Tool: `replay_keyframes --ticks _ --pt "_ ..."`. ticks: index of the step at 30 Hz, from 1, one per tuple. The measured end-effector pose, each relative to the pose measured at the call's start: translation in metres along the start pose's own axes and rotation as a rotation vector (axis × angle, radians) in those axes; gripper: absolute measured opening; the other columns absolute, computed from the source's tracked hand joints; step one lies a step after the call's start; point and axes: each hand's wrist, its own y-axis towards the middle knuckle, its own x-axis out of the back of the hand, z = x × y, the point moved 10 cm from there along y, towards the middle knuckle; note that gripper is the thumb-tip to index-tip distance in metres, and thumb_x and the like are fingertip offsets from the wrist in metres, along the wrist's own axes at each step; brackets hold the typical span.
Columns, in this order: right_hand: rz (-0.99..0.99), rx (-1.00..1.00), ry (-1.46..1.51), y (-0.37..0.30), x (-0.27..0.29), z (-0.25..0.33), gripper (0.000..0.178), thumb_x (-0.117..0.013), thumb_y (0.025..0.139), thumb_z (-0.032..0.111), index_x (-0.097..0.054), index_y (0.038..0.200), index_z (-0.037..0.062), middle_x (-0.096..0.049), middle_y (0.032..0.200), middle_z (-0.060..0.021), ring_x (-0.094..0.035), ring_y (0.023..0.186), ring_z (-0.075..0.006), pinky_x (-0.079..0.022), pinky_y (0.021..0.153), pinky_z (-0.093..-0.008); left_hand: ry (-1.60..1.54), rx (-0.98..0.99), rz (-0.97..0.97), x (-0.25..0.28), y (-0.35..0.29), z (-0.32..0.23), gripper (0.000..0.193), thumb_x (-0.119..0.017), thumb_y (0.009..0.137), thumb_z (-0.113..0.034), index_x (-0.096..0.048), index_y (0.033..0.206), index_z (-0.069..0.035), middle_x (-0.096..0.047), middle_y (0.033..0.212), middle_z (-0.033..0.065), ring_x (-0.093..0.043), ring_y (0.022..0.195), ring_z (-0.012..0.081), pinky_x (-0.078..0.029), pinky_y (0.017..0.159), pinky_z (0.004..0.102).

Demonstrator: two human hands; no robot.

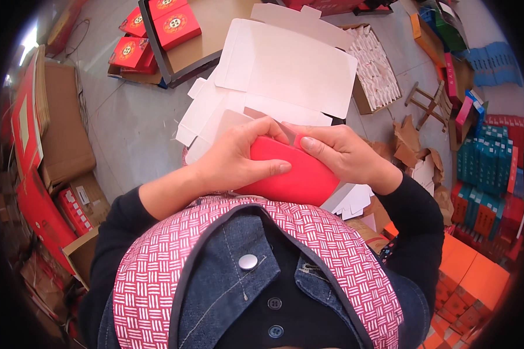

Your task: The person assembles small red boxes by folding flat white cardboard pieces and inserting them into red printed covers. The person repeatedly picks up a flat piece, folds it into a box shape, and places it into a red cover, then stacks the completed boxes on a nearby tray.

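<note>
A red cardboard box (297, 180), partly folded, is held close to my apron at the middle of the view. My left hand (244, 152) grips its left side, thumb lying on the red face and fingers curled over the upper edge. With thumb and fingers pinched together, my right hand (340, 152) holds a small red flap at the box's upper right. Pale inner card shows between the two hands. Just beyond them lies a stack of flat, unfolded box blanks (288, 67), their white sides up. The fingertips of my left hand are partly hidden by the card.
Upper left, a black-edged tray (206, 35) holds red boxes, with more red boxes (131, 52) beside it. A carton of white packets (371, 70) and a small wooden stool (428, 104) stand right. Stacked teal boxes (486, 160) and orange boxes (468, 270) line the right; cardboard (67, 116) leans left.
</note>
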Motion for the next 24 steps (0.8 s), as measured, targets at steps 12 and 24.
replay_keyframes --ticks 12,24 --pt "-0.078 0.141 -0.188 -0.002 -0.008 0.015 0.037 -0.045 0.098 0.016 -0.051 0.13 -0.0007 -0.067 0.101 -0.0162 -0.064 0.087 -0.0181 -0.049 0.078 -0.0286 -0.55 0.238 -0.148 0.002 -0.022 0.024 0.028 -0.069 0.086 -0.012 -0.06 0.106 0.004 -0.065 0.1 0.0121 -0.062 0.089 0.0129 -0.051 0.076 0.026" --pt "-0.131 0.095 -0.098 -0.002 -0.013 0.027 0.035 -0.047 0.095 0.012 -0.053 0.126 -0.0042 -0.064 0.105 -0.0219 -0.064 0.095 -0.0296 -0.048 0.083 -0.0317 -0.558 0.212 -0.224 0.017 -0.032 0.02 0.022 -0.066 0.088 -0.014 -0.065 0.1 0.005 -0.068 0.088 0.0089 -0.063 0.075 0.0094 -0.051 0.065 0.0226"
